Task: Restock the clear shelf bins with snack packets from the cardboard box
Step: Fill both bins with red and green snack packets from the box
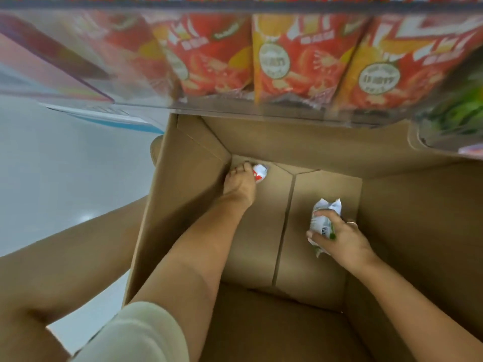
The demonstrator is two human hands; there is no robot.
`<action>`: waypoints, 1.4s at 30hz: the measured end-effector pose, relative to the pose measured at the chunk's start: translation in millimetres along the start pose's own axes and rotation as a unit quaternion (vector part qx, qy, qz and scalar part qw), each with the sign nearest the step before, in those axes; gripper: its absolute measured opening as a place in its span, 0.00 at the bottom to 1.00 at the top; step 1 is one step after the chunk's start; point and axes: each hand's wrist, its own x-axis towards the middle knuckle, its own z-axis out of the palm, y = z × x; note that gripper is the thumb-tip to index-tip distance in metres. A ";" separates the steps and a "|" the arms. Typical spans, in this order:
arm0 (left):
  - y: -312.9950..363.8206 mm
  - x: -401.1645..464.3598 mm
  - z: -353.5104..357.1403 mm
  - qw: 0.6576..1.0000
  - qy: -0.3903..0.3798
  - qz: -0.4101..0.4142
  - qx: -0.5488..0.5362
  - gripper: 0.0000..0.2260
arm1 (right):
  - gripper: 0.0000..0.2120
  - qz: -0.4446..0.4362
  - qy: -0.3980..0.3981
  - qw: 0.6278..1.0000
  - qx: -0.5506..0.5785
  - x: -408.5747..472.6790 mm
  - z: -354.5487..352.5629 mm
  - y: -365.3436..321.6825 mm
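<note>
The cardboard box (326, 152) looks nearly emptied: left hand (239, 185) pinches a red-and-white packet (260, 173) in its far-left corner, right hand (339, 237) grips a green-and-white packet (322, 218); the clear bin (261, 108) above looks well stocked.

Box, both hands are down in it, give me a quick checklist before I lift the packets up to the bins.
1. Right hand grips the green packet: ok.
2. Left hand fingers hold the red packet in the far corner: cannot tell, they touch it but the grip is hidden.
3. Other packets left on the box floor: none seen, ok.
4. Room in the red bin: cannot tell, its front looks full.
5. Room in the green bin: cannot tell.
</note>
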 end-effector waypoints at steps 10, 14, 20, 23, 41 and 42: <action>3.6 -98.5 31.9 0.899 -0.087 -0.143 -0.404 0.14 | 0.21 0.042 -0.009 0.998 0.047 -18.5 12.2 -15.7; 16.2 -139.9 5.0 0.727 -0.101 -0.205 -0.648 0.16 | 0.21 0.044 -0.016 0.955 0.294 -42.1 13.5 -33.3; 16.2 -200.2 -56.2 0.582 -0.147 -0.108 -0.793 0.19 | 0.26 -0.012 -0.036 0.872 0.488 -99.4 16.1 -51.1; 15.0 -236.8 -79.5 0.623 -0.121 -0.050 -0.771 0.15 | 0.15 -0.039 -0.019 0.859 0.510 -128.5 14.1 -60.2; 3.9 -349.3 -139.9 0.665 -0.003 0.134 -0.734 0.09 | 0.13 -0.191 -0.012 0.845 0.500 -242.2 -29.0 -87.0; 2.3 -349.9 -140.8 0.668 0.004 0.135 -0.732 0.11 | 0.14 -0.196 -0.003 0.850 0.489 -244.7 -30.3 -88.5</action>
